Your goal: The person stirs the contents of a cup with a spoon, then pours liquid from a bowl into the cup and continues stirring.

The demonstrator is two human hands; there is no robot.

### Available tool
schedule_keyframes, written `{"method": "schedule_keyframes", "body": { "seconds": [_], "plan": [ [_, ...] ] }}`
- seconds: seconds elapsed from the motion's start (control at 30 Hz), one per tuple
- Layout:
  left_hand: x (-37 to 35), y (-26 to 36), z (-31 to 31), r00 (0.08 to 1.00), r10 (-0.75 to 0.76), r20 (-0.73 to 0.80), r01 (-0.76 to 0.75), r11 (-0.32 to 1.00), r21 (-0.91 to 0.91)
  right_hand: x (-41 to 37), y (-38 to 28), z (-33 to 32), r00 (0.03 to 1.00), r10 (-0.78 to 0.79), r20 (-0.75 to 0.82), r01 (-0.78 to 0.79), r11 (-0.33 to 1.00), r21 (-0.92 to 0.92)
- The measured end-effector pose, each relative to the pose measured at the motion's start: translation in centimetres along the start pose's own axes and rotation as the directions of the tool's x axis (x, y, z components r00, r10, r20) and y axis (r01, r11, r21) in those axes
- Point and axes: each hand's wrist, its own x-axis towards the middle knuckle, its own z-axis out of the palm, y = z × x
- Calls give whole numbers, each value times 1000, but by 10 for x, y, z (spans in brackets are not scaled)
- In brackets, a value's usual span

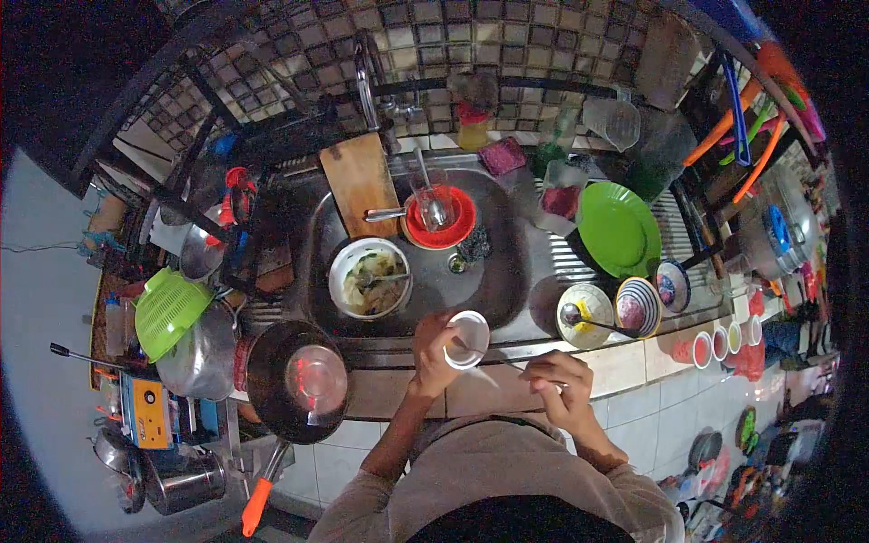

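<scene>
My left hand (pixel 434 353) is wrapped round a small white cup (pixel 466 326), its mouth tilted up toward me at the sink's front edge. To its right, my right hand (pixel 558 387) is closed on a thin spoon-like utensil (pixel 513 366) that points toward the cup; its far end is hard to make out. In the steel sink (pixel 493 294) stand a white bowl (pixel 337 288) with food scraps and a spoon, and a red bowl (pixel 464 220) holding a clear glass and spoons. A dark scouring pad (pixel 473 244) lies beside the red bowl.
A wooden board (pixel 360 185) leans at the sink's back left, near the faucet (pixel 367 86). A black frying pan (pixel 272 362) sits at left. On the right stand a green plate (pixel 620 228), several small bowls and a row of cups (pixel 701 348) by the edge.
</scene>
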Motion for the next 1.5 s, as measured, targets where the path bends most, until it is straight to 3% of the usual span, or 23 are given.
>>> {"method": "schedule_keyframes", "body": {
  "seconds": [0.03,0.1,0.17,0.23,0.33,0.53,0.6,0.7,0.77,0.83,0.9,0.93,1.0,1.07,1.23,1.33,1.37,1.43,1.5],
  "plan": [
    [0,1,-1,1000,-7,21,6,1000,26,-3,1,-1,1000,1,1,-1,1000,1],
    [-4,-4,1,1000,-4,12,3,1000,22,-9,2,-3,985,168,-47,-163,982,96],
    [-7,-6,2,1000,2,2,-2,1000,16,-6,2,-2,986,164,-41,-161,984,70],
    [-8,-3,0,993,-100,61,99,995,25,-6,3,-2,987,158,-35,-157,987,45],
    [-13,-6,5,998,-57,-12,56,996,-64,-8,3,-1,989,145,-11,-143,986,89],
    [-9,-1,5,995,-85,42,87,995,-53,-6,4,-2,990,135,34,-134,991,-28],
    [-9,2,4,995,-79,58,80,996,-30,-2,-7,-1,902,410,137,-431,877,213],
    [-7,10,4,993,-75,95,75,997,7,0,-8,-2,887,412,210,-455,859,235],
    [-7,10,6,990,-79,115,76,997,25,-1,-5,-2,916,339,212,-385,894,231],
    [-8,9,8,958,-160,238,165,986,0,0,-1,-3,940,265,214,-312,923,227],
    [-7,10,9,927,-203,316,205,978,28,1,3,-4,955,172,241,-201,974,102],
    [-6,11,9,887,-246,392,242,968,59,0,6,-2,956,173,238,-202,974,103],
    [-4,12,9,904,-203,377,204,978,38,-2,13,4,968,208,141,-198,977,-81],
    [-5,13,11,917,-156,367,164,986,10,-1,14,7,970,221,99,-215,974,-73],
    [-5,27,13,797,-321,512,363,932,19,-7,10,3,958,267,102,-256,960,-111],
    [-8,30,17,837,-217,502,270,962,-33,-18,7,-3,935,345,83,-341,938,-59],
    [-8,31,18,868,-138,477,159,987,-4,-22,6,-6,915,400,57,-399,916,-31],
    [-3,39,19,845,-115,523,159,986,-40,-29,3,-13,869,495,22,-495,869,0],
    [-4,45,23,819,-92,566,167,983,-81,-33,-1,-16,870,494,-5,-494,870,-13]
  ]
}}
